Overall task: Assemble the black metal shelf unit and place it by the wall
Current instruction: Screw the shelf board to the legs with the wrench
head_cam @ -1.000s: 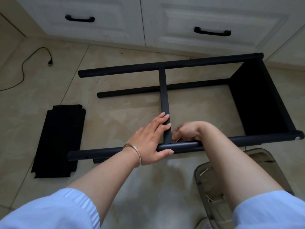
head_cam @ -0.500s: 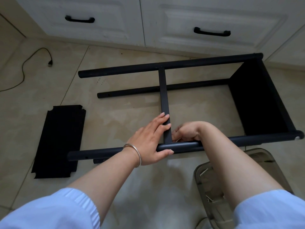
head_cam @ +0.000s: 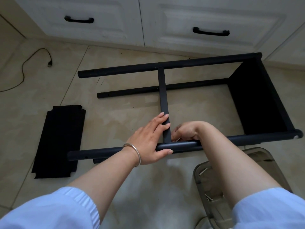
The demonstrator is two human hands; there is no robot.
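Writing: no brand, label or lettering can be read anywhere here.
Shelf frame: the black metal shelf frame [head_cam: 165, 65] lies on its side on the floor, round matte tubes running left to right, just in front of the cabinets.
Near tube: the near tube [head_cam: 231, 140] crosses the middle of the view, smooth and round, with a pale cap at its right end.
Crossbar: a flat, narrow crossbar [head_cam: 162, 90] runs from the far tube down to the near one, meeting it at a right angle.
Fitted shelf: one dark shelf panel [head_cam: 257, 100] is already set between the tubes at the right end.
Left hand: the left hand [head_cam: 148, 139] wraps the joint, fingers laid straight across the crossbar, thumb hooked under the near tube; a silver bangle [head_cam: 135, 152] rings the wrist.
Right hand: the right hand [head_cam: 184, 132] is tucked in just right of the crossbar, fingers curled at the joint; whether it pinches anything, I cannot tell.
Loose panel: a flat black loose panel [head_cam: 61, 141] with notched corners lies on the tile to the left, apart from the frame.
Floor: glossy beige floor tile [head_cam: 128, 113].
Around: white cabinets [head_cam: 198, 17] with black handles behind; a cable [head_cam: 24, 68] at far left; a translucent brownish bin [head_cam: 212, 192] under the right forearm, partly hidden by it.
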